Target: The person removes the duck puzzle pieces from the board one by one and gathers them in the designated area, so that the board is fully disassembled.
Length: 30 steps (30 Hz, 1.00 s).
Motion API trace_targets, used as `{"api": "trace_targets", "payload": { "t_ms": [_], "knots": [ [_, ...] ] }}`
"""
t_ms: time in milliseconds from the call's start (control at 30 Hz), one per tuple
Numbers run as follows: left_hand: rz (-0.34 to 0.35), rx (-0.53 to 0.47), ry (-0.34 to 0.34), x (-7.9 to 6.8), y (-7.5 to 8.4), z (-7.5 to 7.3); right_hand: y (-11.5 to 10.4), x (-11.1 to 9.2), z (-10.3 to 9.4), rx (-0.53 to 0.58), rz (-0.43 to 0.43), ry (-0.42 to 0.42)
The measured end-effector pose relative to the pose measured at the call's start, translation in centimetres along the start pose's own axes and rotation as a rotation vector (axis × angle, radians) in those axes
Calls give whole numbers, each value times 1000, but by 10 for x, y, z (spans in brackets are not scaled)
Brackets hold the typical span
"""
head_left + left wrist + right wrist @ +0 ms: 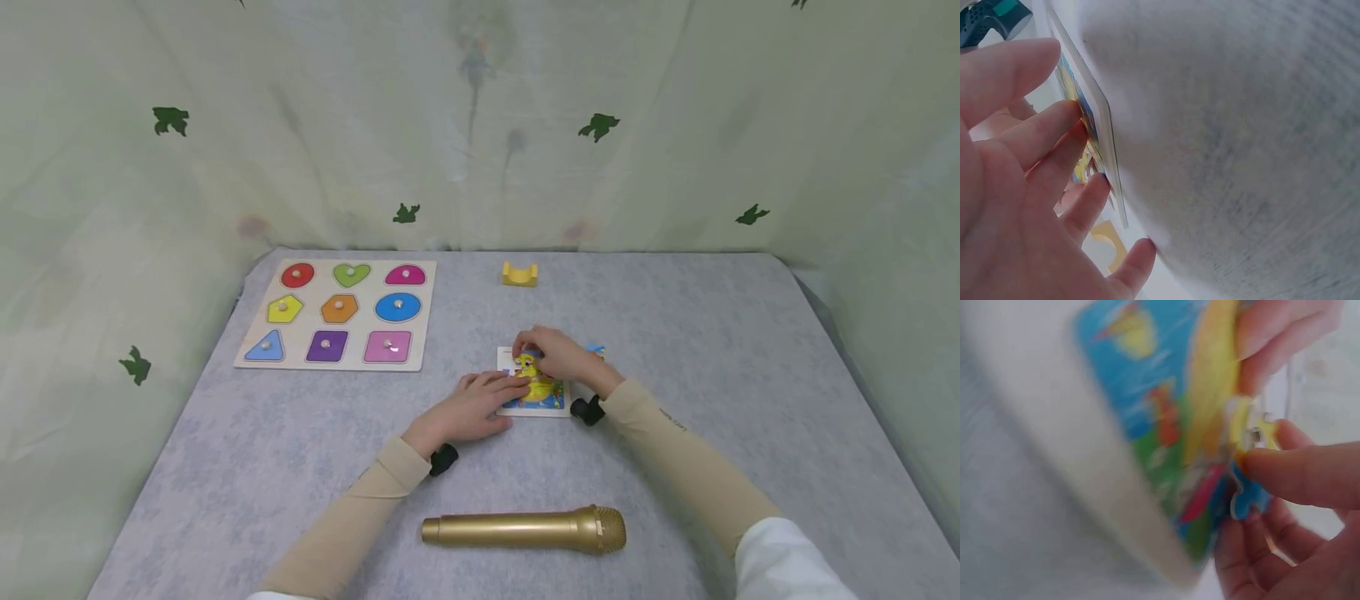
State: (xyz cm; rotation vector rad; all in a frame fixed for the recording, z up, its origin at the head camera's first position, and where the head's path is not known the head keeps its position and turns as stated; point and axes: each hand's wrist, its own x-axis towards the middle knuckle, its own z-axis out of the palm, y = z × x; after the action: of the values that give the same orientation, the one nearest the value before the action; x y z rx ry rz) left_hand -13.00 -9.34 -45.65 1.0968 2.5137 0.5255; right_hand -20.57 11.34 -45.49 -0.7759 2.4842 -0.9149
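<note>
A small jigsaw puzzle with a yellow duck picture (538,393) and a pale border (1054,425) lies flat on the table. My left hand (476,407) rests on its left side with extended fingers, the fingertips (1069,112) touching the picture and its edge. Over the upper part is my right hand (557,354). Its thumb and fingers pinch a puzzle piece (1249,499) in blue and yellow, tilted up from the board. The right wrist view is blurred. Past the right wrist, a small blue thing (595,348) shows partly hidden.
At the back left lies a shape board (356,347) with several colored knobbed shapes. A yellow notched block (520,277) stands at the back. The gold microphone (517,530) lies in front of the hands. Curtains (525,167) border the table's back.
</note>
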Motion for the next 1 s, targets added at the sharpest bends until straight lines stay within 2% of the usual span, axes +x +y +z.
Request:
{"api": "trace_targets", "payload": {
  "t_ms": [167, 267, 367, 433, 533, 600, 733, 867, 1000],
  "knots": [
    [7, 19, 7, -1, 1, -1, 6, -4, -2, 60, -6, 57],
    [7, 25, 7, 0, 0, 0, 14, -7, -8, 147, -2, 96],
    [1, 24, 2, 0, 0, 1, 15, -17, -21, 269, 21, 115],
    [-7, 24, -3, 1, 0, 1, 24, -24, -29, 350, 46, 125],
    [-20, 16, -9, 0, 1, 0, 39, -38, -42, 401, 74, 142],
    [-25, 8, -11, 0, 2, -1, 59, -46, -46, 400, 100, 165],
    [-27, -3, -11, -1, 4, -2, 81, -71, -58, 344, 156, 215],
    [-19, -17, -11, -2, 4, -3, 94, -90, -66, 271, 185, 236],
    [-14, -35, -15, -3, 4, -4, 99, -98, -69, 235, 181, 212]
  ]
}}
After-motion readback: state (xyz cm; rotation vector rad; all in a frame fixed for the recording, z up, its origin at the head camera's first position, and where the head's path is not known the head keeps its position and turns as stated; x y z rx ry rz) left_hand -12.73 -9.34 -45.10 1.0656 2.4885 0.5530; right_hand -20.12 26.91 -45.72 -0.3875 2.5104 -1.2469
